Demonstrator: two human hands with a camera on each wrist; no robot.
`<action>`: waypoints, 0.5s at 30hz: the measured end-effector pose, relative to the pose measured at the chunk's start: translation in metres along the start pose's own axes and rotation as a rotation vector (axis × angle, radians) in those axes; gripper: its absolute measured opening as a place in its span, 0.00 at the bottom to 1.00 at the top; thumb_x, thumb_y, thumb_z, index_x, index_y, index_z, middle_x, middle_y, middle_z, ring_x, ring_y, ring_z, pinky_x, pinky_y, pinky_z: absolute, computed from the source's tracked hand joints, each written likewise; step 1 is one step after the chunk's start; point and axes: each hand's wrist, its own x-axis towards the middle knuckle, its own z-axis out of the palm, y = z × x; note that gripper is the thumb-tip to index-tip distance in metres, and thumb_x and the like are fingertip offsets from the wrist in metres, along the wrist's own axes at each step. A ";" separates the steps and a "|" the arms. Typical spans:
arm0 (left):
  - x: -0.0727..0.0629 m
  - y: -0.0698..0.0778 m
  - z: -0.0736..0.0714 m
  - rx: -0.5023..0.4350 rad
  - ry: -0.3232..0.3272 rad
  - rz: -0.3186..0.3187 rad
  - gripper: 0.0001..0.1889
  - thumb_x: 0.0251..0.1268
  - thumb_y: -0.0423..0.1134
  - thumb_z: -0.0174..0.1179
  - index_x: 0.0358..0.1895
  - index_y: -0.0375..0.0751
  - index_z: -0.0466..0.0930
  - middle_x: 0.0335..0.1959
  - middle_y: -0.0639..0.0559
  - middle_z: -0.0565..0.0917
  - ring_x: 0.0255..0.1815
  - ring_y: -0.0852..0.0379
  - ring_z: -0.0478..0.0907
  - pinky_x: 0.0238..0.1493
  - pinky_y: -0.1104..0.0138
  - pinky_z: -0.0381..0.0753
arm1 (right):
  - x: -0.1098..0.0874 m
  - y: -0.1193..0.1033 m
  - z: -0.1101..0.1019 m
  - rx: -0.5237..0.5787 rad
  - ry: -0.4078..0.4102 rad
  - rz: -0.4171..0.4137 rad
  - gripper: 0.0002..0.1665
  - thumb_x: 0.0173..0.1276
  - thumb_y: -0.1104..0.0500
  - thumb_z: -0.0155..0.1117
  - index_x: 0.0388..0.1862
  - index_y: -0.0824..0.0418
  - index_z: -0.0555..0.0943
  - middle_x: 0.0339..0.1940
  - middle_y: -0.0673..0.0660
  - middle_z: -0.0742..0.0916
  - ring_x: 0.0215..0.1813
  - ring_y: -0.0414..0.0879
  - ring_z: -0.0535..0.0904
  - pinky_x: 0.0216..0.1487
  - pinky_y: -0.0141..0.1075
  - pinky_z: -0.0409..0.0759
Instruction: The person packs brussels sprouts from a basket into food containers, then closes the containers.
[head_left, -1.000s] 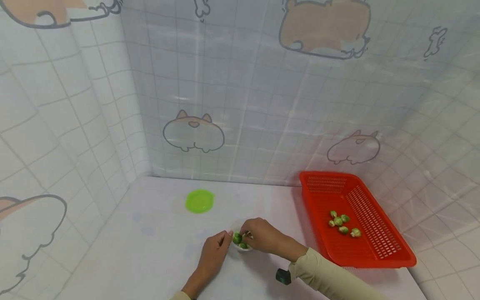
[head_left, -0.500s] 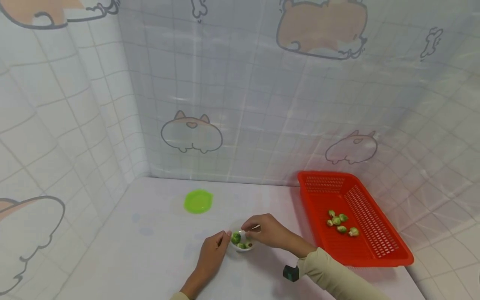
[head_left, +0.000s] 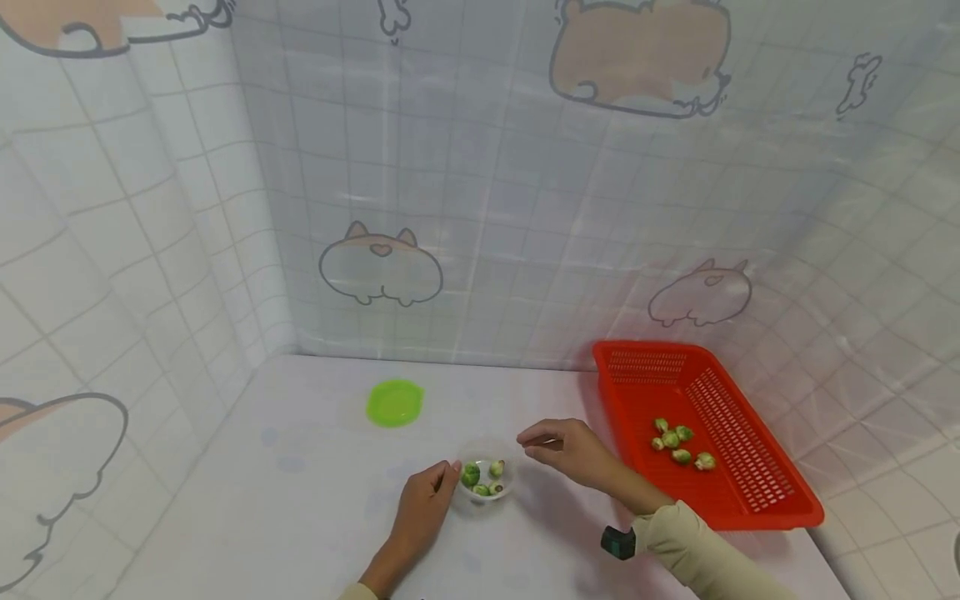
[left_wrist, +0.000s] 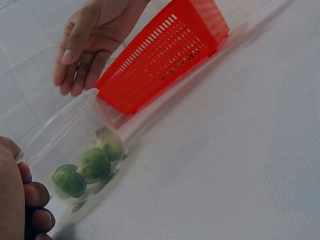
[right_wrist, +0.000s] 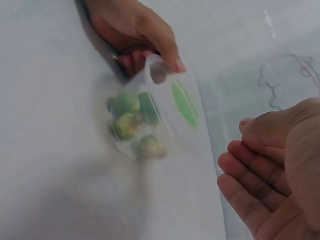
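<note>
A clear round plastic tub (left_wrist: 60,132) stands on the white table in front of me with several Brussels sprouts (head_left: 470,475) inside. My left hand (head_left: 422,510) pinches its left rim, the thumb over the edge and the fingers against the outer wall, as the right wrist view shows. To the right of the tub and apart from it, my right hand (head_left: 572,450) hovers with loosely bent fingers and nothing in them. In the right wrist view the right palm (right_wrist: 300,180) faces the tub.
On the right stands a red perforated basket (head_left: 617,408) holding several more Brussels sprouts (head_left: 670,439). A bright green lid (head_left: 394,403) lies flat towards the back left. Patterned curtains (head_left: 480,317) rise behind the table and at both sides.
My right hand has let go of a Brussels sprout in the tub and moved up and right, away from it. The left hand keeps its hold on the rim.
</note>
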 end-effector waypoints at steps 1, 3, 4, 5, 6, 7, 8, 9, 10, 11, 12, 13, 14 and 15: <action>0.000 0.000 0.000 0.000 0.003 0.001 0.26 0.77 0.59 0.51 0.21 0.48 0.68 0.15 0.60 0.65 0.17 0.64 0.61 0.20 0.71 0.61 | -0.002 0.002 -0.003 0.011 0.009 0.003 0.10 0.69 0.58 0.71 0.48 0.51 0.87 0.48 0.58 0.89 0.47 0.45 0.87 0.50 0.33 0.83; 0.000 -0.001 0.000 -0.002 0.012 0.004 0.25 0.77 0.57 0.52 0.20 0.49 0.68 0.14 0.60 0.65 0.17 0.64 0.61 0.20 0.71 0.61 | -0.006 0.004 -0.010 0.025 0.025 0.019 0.10 0.69 0.59 0.70 0.49 0.52 0.87 0.48 0.57 0.89 0.48 0.49 0.87 0.50 0.34 0.83; 0.000 -0.001 0.000 -0.001 0.017 0.006 0.25 0.77 0.57 0.52 0.20 0.49 0.68 0.14 0.60 0.64 0.17 0.64 0.61 0.20 0.71 0.61 | -0.009 0.004 -0.014 0.037 0.034 0.032 0.10 0.70 0.60 0.69 0.49 0.53 0.87 0.49 0.57 0.89 0.49 0.51 0.87 0.50 0.35 0.83; 0.001 -0.001 0.000 0.003 0.019 0.009 0.25 0.77 0.57 0.52 0.20 0.49 0.68 0.14 0.61 0.64 0.17 0.64 0.61 0.19 0.71 0.61 | -0.011 0.005 -0.018 0.042 0.045 0.043 0.11 0.70 0.61 0.69 0.50 0.54 0.87 0.49 0.56 0.89 0.50 0.53 0.87 0.50 0.35 0.83; 0.001 -0.002 0.000 0.006 0.017 0.011 0.25 0.77 0.57 0.52 0.20 0.49 0.68 0.14 0.61 0.64 0.17 0.64 0.61 0.19 0.71 0.61 | -0.013 0.005 -0.022 0.044 0.059 0.052 0.11 0.70 0.62 0.69 0.50 0.54 0.87 0.49 0.55 0.89 0.50 0.54 0.87 0.50 0.35 0.83; 0.001 -0.002 0.000 0.008 0.017 0.009 0.25 0.77 0.58 0.52 0.20 0.49 0.68 0.14 0.61 0.64 0.17 0.64 0.61 0.19 0.71 0.61 | -0.016 0.005 -0.026 0.045 0.074 0.057 0.12 0.70 0.62 0.68 0.51 0.54 0.87 0.49 0.55 0.89 0.50 0.54 0.87 0.50 0.36 0.83; 0.001 -0.002 0.000 0.009 0.016 0.006 0.25 0.77 0.58 0.51 0.21 0.49 0.68 0.14 0.61 0.65 0.17 0.64 0.61 0.20 0.71 0.62 | -0.018 0.006 -0.030 0.046 0.092 0.069 0.12 0.70 0.63 0.68 0.51 0.54 0.87 0.49 0.54 0.89 0.50 0.53 0.87 0.50 0.35 0.83; 0.001 -0.002 0.000 0.011 0.013 0.003 0.26 0.77 0.60 0.51 0.21 0.49 0.68 0.15 0.61 0.65 0.17 0.64 0.62 0.20 0.71 0.62 | -0.021 0.007 -0.035 0.050 0.109 0.079 0.12 0.70 0.63 0.68 0.51 0.54 0.87 0.49 0.54 0.89 0.50 0.51 0.87 0.50 0.35 0.83; 0.001 -0.002 0.000 0.011 0.010 -0.001 0.26 0.77 0.60 0.50 0.21 0.49 0.68 0.15 0.61 0.65 0.17 0.64 0.62 0.20 0.71 0.62 | -0.023 0.008 -0.039 0.052 0.124 0.084 0.12 0.70 0.63 0.68 0.51 0.55 0.87 0.49 0.54 0.89 0.50 0.50 0.87 0.50 0.35 0.83; 0.001 -0.002 0.000 0.010 0.007 -0.005 0.26 0.76 0.61 0.50 0.21 0.49 0.69 0.15 0.61 0.65 0.18 0.64 0.62 0.20 0.71 0.62 | -0.026 0.009 -0.043 0.050 0.141 0.095 0.12 0.70 0.62 0.68 0.51 0.55 0.87 0.49 0.54 0.89 0.50 0.48 0.87 0.50 0.34 0.83; 0.001 -0.002 -0.001 0.007 0.006 -0.009 0.26 0.76 0.62 0.50 0.21 0.49 0.69 0.15 0.60 0.65 0.18 0.64 0.62 0.20 0.71 0.62 | -0.028 0.011 -0.048 0.046 0.158 0.108 0.11 0.70 0.61 0.68 0.51 0.55 0.87 0.49 0.53 0.89 0.49 0.46 0.87 0.50 0.34 0.83; 0.001 -0.002 -0.001 0.004 0.006 -0.012 0.27 0.76 0.62 0.50 0.20 0.50 0.69 0.14 0.60 0.66 0.17 0.64 0.62 0.20 0.71 0.62 | -0.030 0.012 -0.052 0.042 0.175 0.124 0.11 0.70 0.60 0.68 0.51 0.54 0.87 0.48 0.53 0.90 0.49 0.45 0.87 0.49 0.33 0.83; 0.001 -0.002 -0.001 0.002 0.003 -0.012 0.26 0.76 0.62 0.50 0.21 0.50 0.69 0.15 0.60 0.66 0.18 0.64 0.63 0.20 0.71 0.63 | -0.033 0.013 -0.056 0.035 0.191 0.138 0.11 0.70 0.58 0.69 0.51 0.54 0.87 0.48 0.53 0.90 0.49 0.45 0.87 0.49 0.32 0.82; 0.001 -0.002 -0.001 0.001 0.001 -0.011 0.26 0.76 0.62 0.50 0.21 0.50 0.69 0.15 0.60 0.66 0.18 0.64 0.63 0.20 0.71 0.63 | -0.035 0.014 -0.060 0.028 0.203 0.146 0.12 0.70 0.57 0.69 0.51 0.54 0.87 0.49 0.53 0.90 0.49 0.45 0.87 0.48 0.32 0.82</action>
